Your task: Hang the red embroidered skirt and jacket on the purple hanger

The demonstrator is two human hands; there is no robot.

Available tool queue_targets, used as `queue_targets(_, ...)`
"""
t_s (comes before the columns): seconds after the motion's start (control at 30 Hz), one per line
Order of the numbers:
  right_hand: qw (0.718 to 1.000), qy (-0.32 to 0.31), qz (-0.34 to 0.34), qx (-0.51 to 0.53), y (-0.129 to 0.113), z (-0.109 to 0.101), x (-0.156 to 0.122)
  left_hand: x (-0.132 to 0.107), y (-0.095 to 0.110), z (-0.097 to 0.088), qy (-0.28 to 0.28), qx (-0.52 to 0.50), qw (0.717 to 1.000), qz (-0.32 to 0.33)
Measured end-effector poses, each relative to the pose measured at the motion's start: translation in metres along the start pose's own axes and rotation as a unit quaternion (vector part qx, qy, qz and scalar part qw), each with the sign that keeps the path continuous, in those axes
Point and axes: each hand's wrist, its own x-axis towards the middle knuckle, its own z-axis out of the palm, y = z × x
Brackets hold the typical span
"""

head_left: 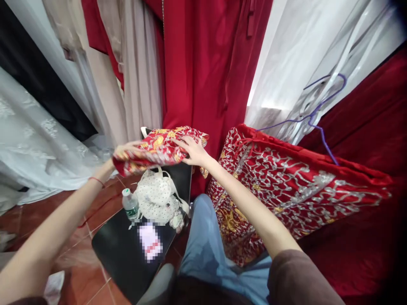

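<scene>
A folded red garment (159, 146) with gold and silver embroidery lies over the back end of a black chair. My left hand (127, 149) grips its left end, a little blurred, with the fingers over the top. On the right part of the cloth rests my right hand (194, 151), fingers spread over the embroidery and thumb near the front edge. Just below the garment, a white dotted drawstring bag (157, 197) sits on the chair. Beside the bag stands a clear water bottle (130, 205) with a white cap.
A red embroidered skirt (280, 182) hangs from a purple hanger (313, 116) at my right. Red, beige and white dresses (203, 63) hang behind. A pixelated pink item (150, 241) lies on the black seat (121, 258). Red tiles (78, 262) cover the floor.
</scene>
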Motion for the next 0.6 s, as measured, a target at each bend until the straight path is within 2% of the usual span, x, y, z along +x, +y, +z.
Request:
queue_targets(0.07, 0.995, -0.026, -0.026, -0.094, -0.009, 0.02, -0.015, -0.026, -0.01, 0.021, -0.063, 0.104, 0.989, 0.083)
queue_targets(0.13, 0.985, -0.041, -0.048, -0.159, -0.015, 0.028, -0.025, -0.035, -0.016, 0.043, -0.125, 0.23, 0.951, 0.166)
queue_targets(0.23, 0.974, -0.094, -0.078, -0.189, -0.021, 0.019, -0.036, -0.029, -0.01, 0.064, -0.173, 0.36, 0.89, 0.221)
queue_targets(0.3, 0.971, -0.121, -0.096, -0.183, -0.022, 0.005, -0.046, -0.018, 0.006, 0.069, -0.179, 0.413, 0.859, 0.244)
queue_targets(0.37, 0.97, -0.117, -0.11, -0.185, -0.021, -0.013, -0.064, -0.006, 0.034, 0.071, -0.159, 0.45, 0.84, 0.256)
queue_targets(0.47, 0.963, -0.096, -0.107, -0.226, -0.018, -0.042, -0.1, 0.011, 0.09, 0.082, -0.091, 0.455, 0.839, 0.285)
queue_targets(0.53, 0.959, -0.09, -0.061, -0.263, -0.014, -0.062, -0.125, 0.019, 0.133, 0.102, -0.058, 0.424, 0.844, 0.322)
queue_targets(0.6, 0.953, -0.074, 0.025, -0.293, -0.007, -0.083, -0.15, 0.025, 0.174, 0.132, -0.045, 0.387, 0.848, 0.36)
